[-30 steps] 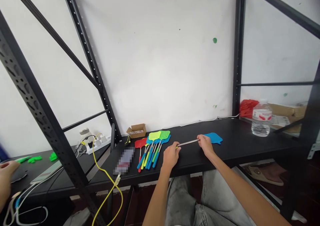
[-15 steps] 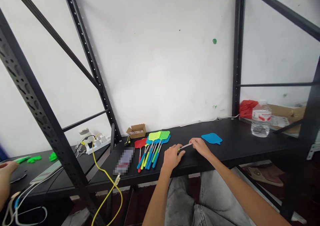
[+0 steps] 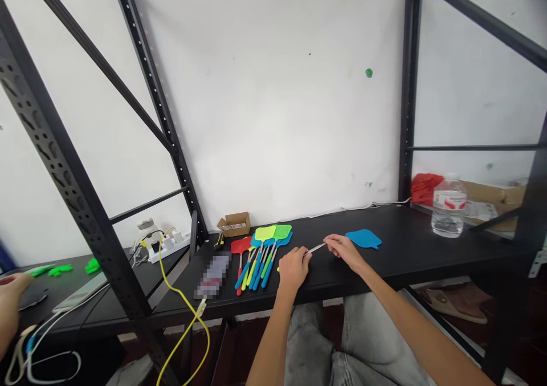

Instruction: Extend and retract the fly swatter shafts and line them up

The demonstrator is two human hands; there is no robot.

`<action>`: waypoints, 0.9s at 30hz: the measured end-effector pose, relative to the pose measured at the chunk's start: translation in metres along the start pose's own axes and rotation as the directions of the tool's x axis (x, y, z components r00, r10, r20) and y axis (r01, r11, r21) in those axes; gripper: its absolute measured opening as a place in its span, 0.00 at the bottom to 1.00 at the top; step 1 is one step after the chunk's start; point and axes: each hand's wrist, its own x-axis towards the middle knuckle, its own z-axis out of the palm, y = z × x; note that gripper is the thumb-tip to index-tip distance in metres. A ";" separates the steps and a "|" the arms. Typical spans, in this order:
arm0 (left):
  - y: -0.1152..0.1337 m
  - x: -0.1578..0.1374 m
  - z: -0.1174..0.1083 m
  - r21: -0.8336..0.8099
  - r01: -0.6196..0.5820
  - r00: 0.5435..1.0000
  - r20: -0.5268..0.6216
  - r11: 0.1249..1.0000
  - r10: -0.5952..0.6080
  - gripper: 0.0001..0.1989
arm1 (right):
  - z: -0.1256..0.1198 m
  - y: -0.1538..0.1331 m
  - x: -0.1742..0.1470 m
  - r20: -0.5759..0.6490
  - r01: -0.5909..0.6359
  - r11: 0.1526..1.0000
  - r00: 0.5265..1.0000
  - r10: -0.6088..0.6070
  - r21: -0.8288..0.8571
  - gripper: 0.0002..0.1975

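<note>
My left hand (image 3: 294,267) is wrapped round a fly swatter handle, whose yellow-green end just shows beside the palm. A thin metal rod (image 3: 317,249) runs up from it to the right. My right hand (image 3: 343,250) pinches the far end of that rod, and no paddle shows there. Just beyond my right hand, a loose blue fly swatter head (image 3: 363,238) lies flat on the black tabletop (image 3: 333,220). To the left of my left hand, several fly swatters (image 3: 260,260) with red, blue, green and yellow-green paddles lie overlapping, handles toward me.
A phone (image 3: 212,275) with a yellow cable (image 3: 188,303) lies left of the swatters. Behind are a small open cardboard box (image 3: 235,226) and a cutter (image 3: 219,240). A water bottle (image 3: 448,206) stands right. Another person's hand (image 3: 15,295) is at far left, beyond a rack post (image 3: 77,192).
My left hand has shifted slightly along the handle, so its yellow-green end now shows at the left. My right hand stays at the rod's end, its fingers slightly more extended.
</note>
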 end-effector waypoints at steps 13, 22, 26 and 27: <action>-0.002 0.001 0.004 0.019 -0.043 0.999 0.001 0.999 0.043 0.17 | -0.003 0.008 0.003 0.222 0.113 0.983 0.972 -0.079 -0.147 0.15; -0.006 0.002 0.006 0.039 -0.104 0.995 0.002 0.994 0.104 0.17 | -0.003 0.012 0.004 0.249 0.099 0.984 0.967 -0.060 -0.147 0.15; -0.005 0.002 0.006 0.053 -0.105 0.994 0.002 0.993 0.105 0.18 | -0.002 0.011 0.004 0.255 0.106 0.983 0.965 -0.064 -0.152 0.15; -0.005 0.002 0.006 0.055 -0.104 0.995 0.004 0.993 0.104 0.17 | -0.002 0.011 0.004 0.257 0.110 0.981 0.964 -0.066 -0.160 0.15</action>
